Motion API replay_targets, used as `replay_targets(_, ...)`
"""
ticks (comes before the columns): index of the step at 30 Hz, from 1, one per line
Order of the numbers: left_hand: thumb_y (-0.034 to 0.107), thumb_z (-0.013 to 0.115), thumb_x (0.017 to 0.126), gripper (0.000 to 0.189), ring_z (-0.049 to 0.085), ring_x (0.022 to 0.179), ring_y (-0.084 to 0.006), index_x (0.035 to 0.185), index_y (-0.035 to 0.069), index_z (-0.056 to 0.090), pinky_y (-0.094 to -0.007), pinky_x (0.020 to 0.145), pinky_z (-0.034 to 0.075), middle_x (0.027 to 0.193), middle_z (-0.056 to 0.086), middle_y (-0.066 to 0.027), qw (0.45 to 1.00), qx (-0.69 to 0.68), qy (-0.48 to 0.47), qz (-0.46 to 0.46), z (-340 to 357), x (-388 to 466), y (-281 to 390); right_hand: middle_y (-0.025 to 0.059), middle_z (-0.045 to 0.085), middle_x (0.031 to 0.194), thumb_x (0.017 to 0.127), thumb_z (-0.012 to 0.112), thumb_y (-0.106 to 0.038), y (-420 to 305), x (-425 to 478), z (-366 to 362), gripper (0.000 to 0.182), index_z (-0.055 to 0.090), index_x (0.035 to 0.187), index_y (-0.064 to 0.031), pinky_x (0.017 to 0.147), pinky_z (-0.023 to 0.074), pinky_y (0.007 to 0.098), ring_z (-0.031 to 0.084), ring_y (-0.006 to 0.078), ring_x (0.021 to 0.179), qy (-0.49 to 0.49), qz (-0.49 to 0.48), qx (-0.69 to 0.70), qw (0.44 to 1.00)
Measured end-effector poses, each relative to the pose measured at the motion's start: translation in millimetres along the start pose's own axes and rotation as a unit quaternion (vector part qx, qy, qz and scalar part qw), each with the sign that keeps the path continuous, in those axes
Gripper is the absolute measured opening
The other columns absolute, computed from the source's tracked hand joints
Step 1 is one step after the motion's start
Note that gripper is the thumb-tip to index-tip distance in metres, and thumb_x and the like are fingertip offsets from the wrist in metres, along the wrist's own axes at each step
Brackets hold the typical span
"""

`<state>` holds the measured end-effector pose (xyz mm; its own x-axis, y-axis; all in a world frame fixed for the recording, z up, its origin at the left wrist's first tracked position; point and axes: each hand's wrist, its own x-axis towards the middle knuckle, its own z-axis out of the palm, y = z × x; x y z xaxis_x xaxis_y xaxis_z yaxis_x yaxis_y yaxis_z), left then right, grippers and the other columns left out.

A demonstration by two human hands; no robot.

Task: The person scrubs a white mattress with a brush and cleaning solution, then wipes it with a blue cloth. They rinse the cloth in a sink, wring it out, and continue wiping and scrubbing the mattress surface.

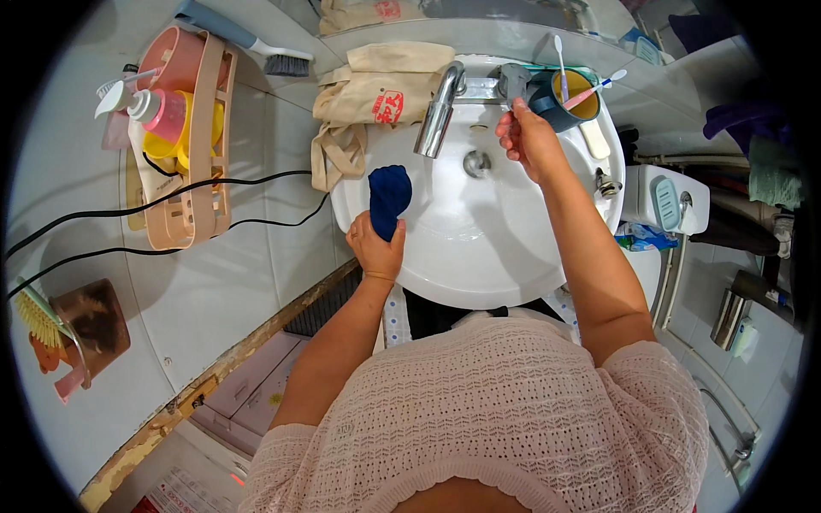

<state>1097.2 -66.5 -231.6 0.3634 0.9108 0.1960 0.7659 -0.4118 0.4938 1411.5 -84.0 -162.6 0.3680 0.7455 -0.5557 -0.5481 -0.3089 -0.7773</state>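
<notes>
A folded dark blue cloth [389, 195] is in my left hand [377, 250], held over the left rim of the white washbasin [442, 256]. Up at the back right of the basin, my right hand [533, 138] has its fingers curled and its thumb at the end of the grey tap lever [515, 82]. The chrome spout [439, 112] curves out over the bowl between my hands. No running water can be made out. Below the spout lies the metal drain [476, 164].
A beige canvas bag [385, 90] rests on the basin's back left. At the back right stand a blue cup [545, 106] with toothbrushes and a white soap bar [595, 140]. Black cables [256, 181] cross the left wall by a pink rack [192, 237] of bottles.
</notes>
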Motion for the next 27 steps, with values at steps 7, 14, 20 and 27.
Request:
replay_targets(7,0.035,0.069,0.072,0.053,0.046,0.105,-0.0322,0.107,-0.001,0.052,-0.0428,0.094,0.028,0.106,0.053,-0.0149,0.999,-0.011,-0.042,-0.032,-1.0,2.4,2.2,-0.0007,0.054,0.065,0.095,0.038,-0.045,28.1,-1.2,-0.7,0.039,0.049,0.076,-0.0127,0.045,0.0318,0.0222,0.043,0.0088,0.052,0.036,-0.019,-0.082,0.996)
replay_targets(14,0.035,0.069,0.072,0.053,0.047,0.104,-0.0324,0.106,-0.001,0.052,-0.0434,0.093,0.028,0.105,0.053,-0.0149,0.999,-0.001,-0.038,-0.029,-1.7,0.4,1.3,0.011,0.055,0.089,0.089,0.055,-0.013,50.5,-87.7,-87.1,0.015,0.052,0.096,-0.0008,0.062,0.0457,0.0304,0.053,0.0188,0.07,0.26,-0.36,-0.424,0.789)
replay_targets(20,0.035,0.07,0.07,0.051,0.047,0.103,-0.0324,0.104,0.0,0.053,-0.0436,0.093,0.029,0.103,0.054,-0.0149,1.0,-0.004,-0.023,-0.008,0.0,2.8,4.3,0.0166,0.053,0.093,0.082,0.061,-0.012,69.8,-95.6,-165.7,0.028,0.049,0.101,0.0044,0.077,0.0464,0.0328,0.057,0.025,0.085,0.416,-0.162,-0.384,0.808)
replay_targets(27,0.034,0.072,0.069,0.052,0.048,0.103,-0.0311,0.103,0.001,0.053,-0.0431,0.092,0.029,0.103,0.054,-0.0134,0.999,0.017,-0.04,-0.022,-2.6,3.8,5.7,0.0141,0.057,0.093,0.079,0.063,-0.011,55.7,-66.9,-142.8,0.031,0.045,0.101,0.0019,0.072,0.0482,0.0308,0.06,0.0209,0.081,0.36,-0.163,-0.312,0.864)
